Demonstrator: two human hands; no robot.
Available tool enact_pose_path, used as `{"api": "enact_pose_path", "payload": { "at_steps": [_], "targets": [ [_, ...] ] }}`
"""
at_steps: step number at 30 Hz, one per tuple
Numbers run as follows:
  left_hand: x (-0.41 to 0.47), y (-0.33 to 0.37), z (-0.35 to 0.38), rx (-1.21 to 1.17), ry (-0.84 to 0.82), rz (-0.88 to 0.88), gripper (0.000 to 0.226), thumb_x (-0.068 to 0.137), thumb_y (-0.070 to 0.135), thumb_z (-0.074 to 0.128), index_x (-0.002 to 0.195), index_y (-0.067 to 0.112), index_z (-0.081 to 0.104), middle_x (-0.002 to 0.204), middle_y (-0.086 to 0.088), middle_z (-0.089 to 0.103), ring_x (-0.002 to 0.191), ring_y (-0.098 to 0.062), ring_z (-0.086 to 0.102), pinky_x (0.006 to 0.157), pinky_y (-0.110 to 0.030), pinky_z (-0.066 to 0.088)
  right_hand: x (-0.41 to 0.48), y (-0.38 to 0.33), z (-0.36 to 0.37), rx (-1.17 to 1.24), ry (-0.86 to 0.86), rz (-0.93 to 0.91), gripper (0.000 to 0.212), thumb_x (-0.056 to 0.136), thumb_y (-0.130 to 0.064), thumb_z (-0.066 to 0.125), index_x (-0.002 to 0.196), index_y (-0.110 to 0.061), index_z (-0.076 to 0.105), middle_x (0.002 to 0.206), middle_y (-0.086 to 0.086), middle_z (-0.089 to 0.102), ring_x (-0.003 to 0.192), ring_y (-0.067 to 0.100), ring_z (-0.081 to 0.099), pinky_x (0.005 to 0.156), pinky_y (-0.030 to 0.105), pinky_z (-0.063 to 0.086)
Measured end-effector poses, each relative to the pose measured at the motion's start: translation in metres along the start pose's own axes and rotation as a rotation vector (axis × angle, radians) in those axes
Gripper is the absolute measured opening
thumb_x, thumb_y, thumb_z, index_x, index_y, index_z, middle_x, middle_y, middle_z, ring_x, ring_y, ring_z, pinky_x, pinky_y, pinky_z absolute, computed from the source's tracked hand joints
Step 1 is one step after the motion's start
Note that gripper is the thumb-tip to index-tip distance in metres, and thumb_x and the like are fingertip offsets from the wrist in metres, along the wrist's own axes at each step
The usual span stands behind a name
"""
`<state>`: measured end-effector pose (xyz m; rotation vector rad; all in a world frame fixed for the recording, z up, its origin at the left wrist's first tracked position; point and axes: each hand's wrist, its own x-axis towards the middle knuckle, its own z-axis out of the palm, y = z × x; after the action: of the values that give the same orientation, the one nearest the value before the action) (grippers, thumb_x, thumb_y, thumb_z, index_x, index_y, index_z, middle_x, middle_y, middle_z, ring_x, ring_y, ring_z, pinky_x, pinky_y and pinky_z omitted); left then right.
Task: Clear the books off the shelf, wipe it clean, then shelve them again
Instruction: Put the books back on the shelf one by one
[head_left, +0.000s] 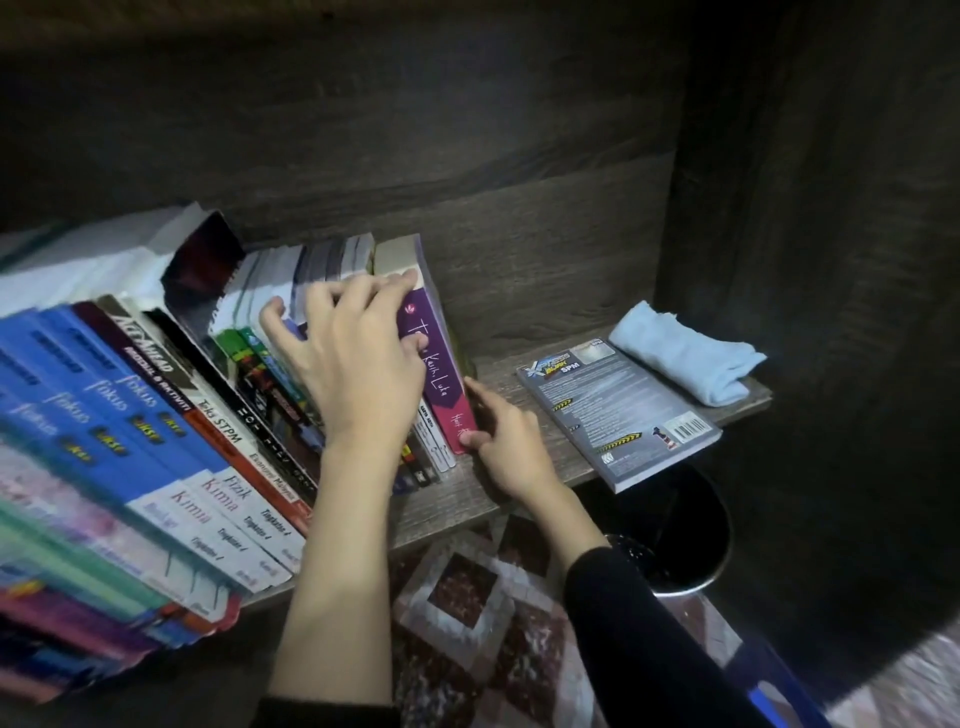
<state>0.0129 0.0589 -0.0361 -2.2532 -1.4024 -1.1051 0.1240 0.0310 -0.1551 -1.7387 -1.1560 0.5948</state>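
Note:
A row of books (156, 415) stands leaning on the dark wooden shelf (519, 291), filling its left half. The rightmost one is a purple and pink paperback (439, 364). My left hand (353, 358) lies over the tops of the last few books, fingers curled across the purple one. My right hand (501, 436) presses against the lower right side of that paperback, thumb at its bottom corner. A grey book (618, 415) lies flat on the shelf's right part, overhanging the front edge. A folded light blue cloth (685, 353) rests at the far right of the shelf.
Bare shelf board (498, 379) shows between the standing row and the flat grey book. Below the shelf sits a dark round bin (670, 535) on patterned floor tiles (467, 597). The cabinet's side wall (810, 260) closes the right end.

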Motion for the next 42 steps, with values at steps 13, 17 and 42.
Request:
{"api": "enact_pose_path", "payload": {
  "at_steps": [13, 17, 42],
  "targets": [
    [0.000, 0.013, -0.012, -0.018, -0.094, -0.065, 0.054, 0.081, 0.017, 0.068, 0.131, 0.029, 0.052, 0.133, 0.006, 0.050, 0.131, -0.021, 0.032, 0.110, -0.059, -0.007, -0.005, -0.004, -0.018, -0.163, -0.058, -0.009, 0.059, 0.086, 0.004, 0.052, 0.140, -0.018, 0.047, 0.131, 0.015, 0.058, 0.123, 0.026, 0.054, 0.105, 0.027, 0.036],
    [0.004, 0.030, -0.019, -0.364, 0.105, 0.010, 0.042, 0.089, 0.013, 0.057, 0.129, 0.020, 0.054, 0.130, -0.001, 0.053, 0.131, -0.021, 0.040, 0.115, -0.043, 0.004, -0.007, -0.001, -0.044, -0.175, 0.064, -0.001, 0.043, 0.091, 0.000, 0.049, 0.131, -0.013, 0.057, 0.128, 0.012, 0.062, 0.122, 0.026, 0.054, 0.104, 0.028, 0.037],
    [-0.066, 0.104, 0.073, -0.365, -0.813, -0.356, 0.033, 0.095, 0.027, 0.047, 0.119, 0.009, 0.060, 0.123, -0.013, 0.055, 0.113, -0.033, 0.053, 0.090, -0.038, 0.043, -0.024, 0.026, -0.127, -0.414, 0.506, 0.120, 0.037, 0.096, -0.018, 0.045, 0.130, -0.009, 0.056, 0.126, 0.011, 0.058, 0.117, 0.028, 0.051, 0.098, 0.038, 0.040]
  ]
}}
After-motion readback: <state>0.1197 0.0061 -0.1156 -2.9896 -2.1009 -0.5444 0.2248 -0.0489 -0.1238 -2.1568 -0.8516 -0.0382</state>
